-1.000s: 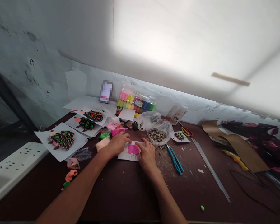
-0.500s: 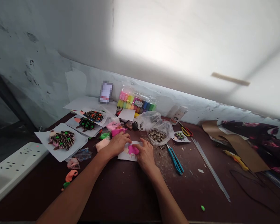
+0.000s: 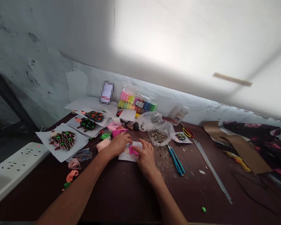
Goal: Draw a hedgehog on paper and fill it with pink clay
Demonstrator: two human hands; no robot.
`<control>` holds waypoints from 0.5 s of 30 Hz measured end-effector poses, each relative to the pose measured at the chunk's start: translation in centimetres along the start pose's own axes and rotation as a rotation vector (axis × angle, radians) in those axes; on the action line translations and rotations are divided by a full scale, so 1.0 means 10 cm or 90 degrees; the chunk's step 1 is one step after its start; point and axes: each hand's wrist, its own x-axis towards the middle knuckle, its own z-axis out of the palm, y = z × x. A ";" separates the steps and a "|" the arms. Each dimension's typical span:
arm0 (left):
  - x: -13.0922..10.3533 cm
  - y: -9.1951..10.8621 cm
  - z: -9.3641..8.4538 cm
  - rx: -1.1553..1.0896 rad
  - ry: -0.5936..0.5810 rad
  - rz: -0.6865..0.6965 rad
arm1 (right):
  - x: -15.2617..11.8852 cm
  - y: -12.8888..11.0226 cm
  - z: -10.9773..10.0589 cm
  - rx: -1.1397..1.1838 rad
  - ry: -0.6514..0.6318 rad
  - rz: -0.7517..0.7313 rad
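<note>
A small white card (image 3: 124, 157) lies on the dark table in front of me, with a flattened patch of pink clay (image 3: 132, 150) on it and a faint drawn outline below. My left hand (image 3: 120, 144) rests at the card's upper left corner, fingers stretched over its edge. Over the right side of the card is my right hand (image 3: 146, 156), its thumb on the pink clay and its other fingers spread out. Neither hand holds anything. Just beyond them sits an open plastic bag of sunflower seeds (image 3: 158, 136).
Finished seed hedgehogs (image 3: 63, 140) on paper lie at the left, beside a white power strip (image 3: 16, 168). A turquoise cutter (image 3: 176, 162), scissors (image 3: 187, 131) and clear glue sticks (image 3: 212, 170) are at the right. A pack of coloured clay (image 3: 137, 103) leans on the wall.
The right thumb has shifted slightly leftward across the pink clay, covering more of it. My left hand stays in almost the same place.
</note>
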 end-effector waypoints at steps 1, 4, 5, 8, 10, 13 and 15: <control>0.00 0.00 0.00 0.000 -0.001 0.003 | -0.02 0.00 0.00 -0.001 0.004 -0.013; 0.00 -0.02 0.02 0.001 -0.001 0.011 | -0.06 -0.01 0.01 -0.011 0.004 -0.042; 0.00 -0.03 0.02 0.001 0.001 0.014 | -0.06 -0.01 0.01 -0.014 -0.001 -0.046; 0.00 -0.05 0.04 0.000 0.008 0.022 | -0.07 -0.01 0.01 -0.022 -0.019 -0.043; 0.00 -0.06 0.05 -0.004 0.007 0.027 | -0.07 -0.01 0.01 -0.026 -0.024 -0.040; 0.00 -0.06 0.05 -0.002 0.002 0.026 | -0.07 -0.01 0.01 -0.028 -0.021 -0.035; 0.00 -0.06 0.04 0.002 -0.002 0.020 | -0.08 0.00 0.01 -0.024 -0.016 -0.035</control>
